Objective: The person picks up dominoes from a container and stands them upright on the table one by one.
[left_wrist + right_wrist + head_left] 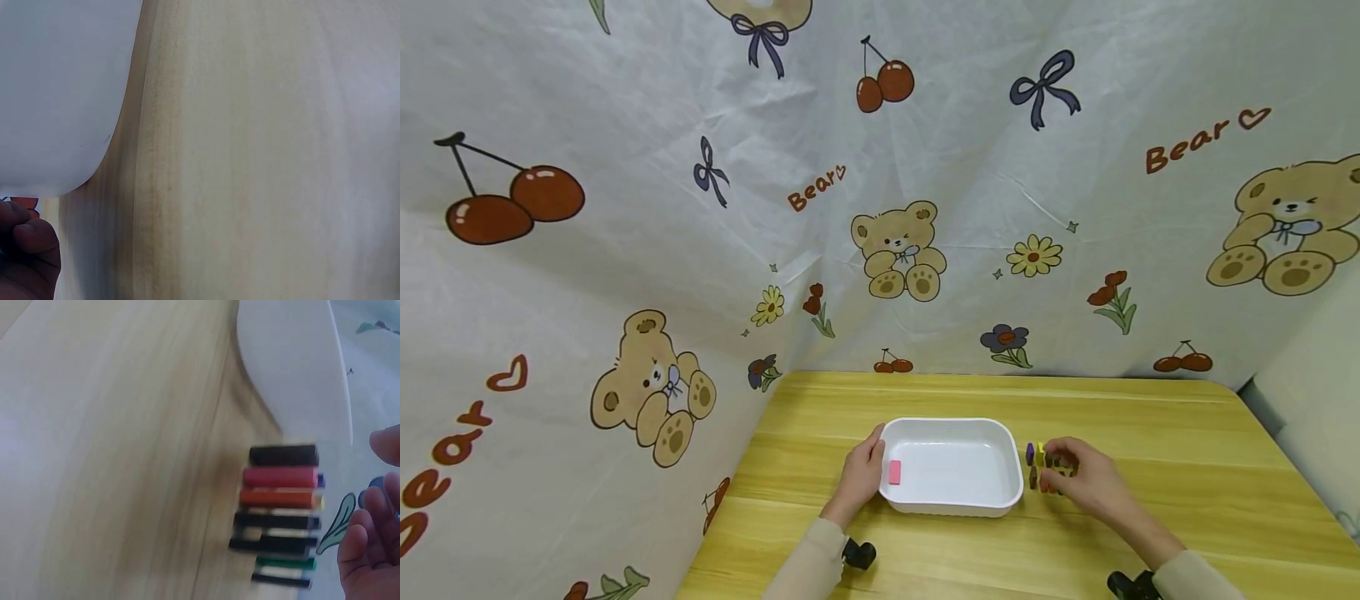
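Observation:
A white plastic tray (951, 507) with raised walls sits on the table. My left hand (861, 471) grips its left side, thumb at the rim; in the left wrist view curled fingers (39, 240) show at the tray's corner. Inside the tray, near the left wall, lies a small pink block (894, 472). My right hand (1092, 479) hovers over several small coloured blocks to the right of the tray, its thumb and fingers apart. In the right wrist view these blocks line up in a row, among them a red block (279, 477), an orange block (276, 499) and a green block (285, 562).
The wood-grain table (820, 400) extends around the tray. White cloth (955, 167) printed with bears, cherries and bows hangs behind the table and along its left side. Black camera mounts (859, 554) are worn at both wrists.

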A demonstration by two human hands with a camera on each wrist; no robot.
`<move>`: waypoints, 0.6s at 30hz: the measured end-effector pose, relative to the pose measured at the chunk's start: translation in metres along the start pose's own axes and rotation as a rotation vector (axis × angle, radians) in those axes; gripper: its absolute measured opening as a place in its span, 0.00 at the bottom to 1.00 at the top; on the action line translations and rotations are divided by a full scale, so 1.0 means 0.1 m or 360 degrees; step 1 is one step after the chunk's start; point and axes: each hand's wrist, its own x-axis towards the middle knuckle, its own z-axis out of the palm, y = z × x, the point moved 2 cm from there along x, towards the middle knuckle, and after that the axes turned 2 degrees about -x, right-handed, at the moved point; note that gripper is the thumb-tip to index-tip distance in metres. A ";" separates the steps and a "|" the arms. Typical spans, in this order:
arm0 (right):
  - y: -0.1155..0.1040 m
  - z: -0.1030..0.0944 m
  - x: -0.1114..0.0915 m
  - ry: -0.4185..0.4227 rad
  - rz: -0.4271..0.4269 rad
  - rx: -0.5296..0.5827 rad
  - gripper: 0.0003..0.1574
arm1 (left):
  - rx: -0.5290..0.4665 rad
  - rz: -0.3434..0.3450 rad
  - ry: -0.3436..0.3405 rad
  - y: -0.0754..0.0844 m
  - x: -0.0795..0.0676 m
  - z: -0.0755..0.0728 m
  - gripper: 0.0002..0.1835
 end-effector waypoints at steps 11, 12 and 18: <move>-0.31 0.23 0.09 -0.0025 -0.0016 0.0145 0.21 | -0.0006 -0.0002 0.0003 -0.08 0.02 0.05 0.25; -0.34 0.25 0.10 -0.0032 -0.0028 0.0164 0.21 | -0.0006 0.0004 0.0009 -0.08 0.02 0.05 0.25; -0.56 0.43 0.15 -0.0045 -0.0074 0.0290 0.19 | 0.0002 0.0006 0.0017 -0.07 0.03 0.03 0.24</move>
